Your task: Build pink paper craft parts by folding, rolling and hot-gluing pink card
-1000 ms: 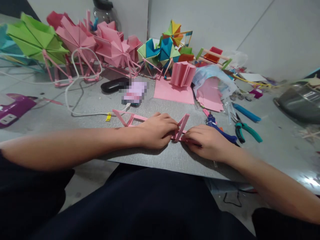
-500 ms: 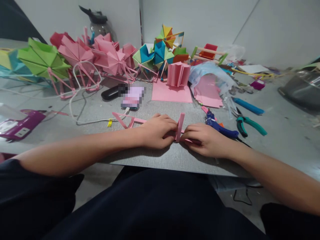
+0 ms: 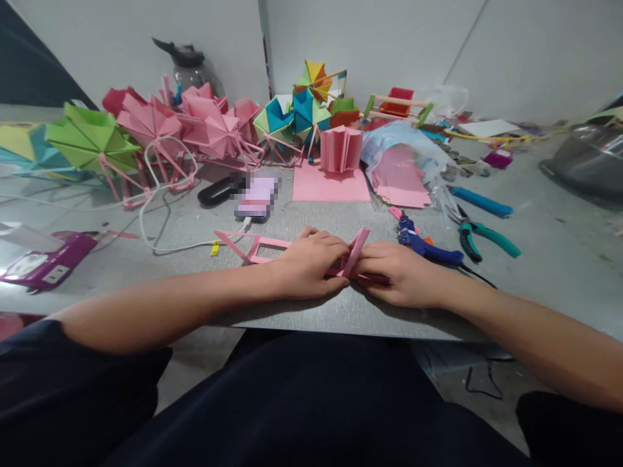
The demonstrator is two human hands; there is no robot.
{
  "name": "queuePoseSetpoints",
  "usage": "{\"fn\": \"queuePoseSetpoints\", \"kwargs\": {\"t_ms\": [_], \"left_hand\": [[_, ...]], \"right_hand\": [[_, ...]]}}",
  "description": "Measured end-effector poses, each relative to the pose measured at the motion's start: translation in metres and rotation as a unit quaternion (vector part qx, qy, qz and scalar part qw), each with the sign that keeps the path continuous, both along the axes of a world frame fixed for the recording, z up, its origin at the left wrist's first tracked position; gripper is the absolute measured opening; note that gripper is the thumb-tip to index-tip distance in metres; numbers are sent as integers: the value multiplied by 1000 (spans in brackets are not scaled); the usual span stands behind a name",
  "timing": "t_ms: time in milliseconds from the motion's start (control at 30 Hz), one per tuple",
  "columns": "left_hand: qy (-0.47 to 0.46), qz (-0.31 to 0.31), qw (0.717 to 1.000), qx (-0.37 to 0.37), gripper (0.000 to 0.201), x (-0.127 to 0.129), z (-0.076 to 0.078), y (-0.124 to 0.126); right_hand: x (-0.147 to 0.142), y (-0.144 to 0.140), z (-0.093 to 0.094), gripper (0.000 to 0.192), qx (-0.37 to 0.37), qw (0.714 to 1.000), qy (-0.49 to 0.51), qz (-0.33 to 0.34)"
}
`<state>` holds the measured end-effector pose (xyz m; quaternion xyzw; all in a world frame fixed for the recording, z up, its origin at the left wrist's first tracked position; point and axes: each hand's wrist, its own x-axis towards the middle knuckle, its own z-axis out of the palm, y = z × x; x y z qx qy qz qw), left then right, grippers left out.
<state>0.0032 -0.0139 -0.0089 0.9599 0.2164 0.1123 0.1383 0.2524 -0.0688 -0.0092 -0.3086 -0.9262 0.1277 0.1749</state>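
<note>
Pink paper frame (image 3: 272, 250) lies flat on the grey board (image 3: 302, 318), dead centre, and both hands are on it. The left hand (image 3: 306, 263) curls its fingers down onto the frame's right end; the right hand (image 3: 399, 272) meets it, fingertips pinching the strip (image 3: 357, 250) that tilts up toward one o'clock between them. At three o'clock of the right hand, a blue tool (image 3: 428, 246), then green pliers (image 3: 479, 237). At twelve o'clock, a pink sheet (image 3: 331, 185); beyond, paper pinwheels (image 3: 209, 130).
</note>
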Motion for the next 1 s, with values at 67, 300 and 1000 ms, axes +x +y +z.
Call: {"fn": "queuePoseSetpoints", "kwargs": {"t_ms": [67, 300, 1000], "left_hand": [[0, 3, 1000, -3, 20, -1, -1, 1], [-9, 14, 1000, 0, 25, -4, -6, 3], [-6, -24, 998, -62, 22, -9, -10, 16]], "right_hand": [[2, 0, -2, 17, 9, 1000, -1, -2], [3, 0, -3, 18, 20, 1000, -11, -1], [-2, 2, -3, 30, -61, 997, 41, 4]]}}
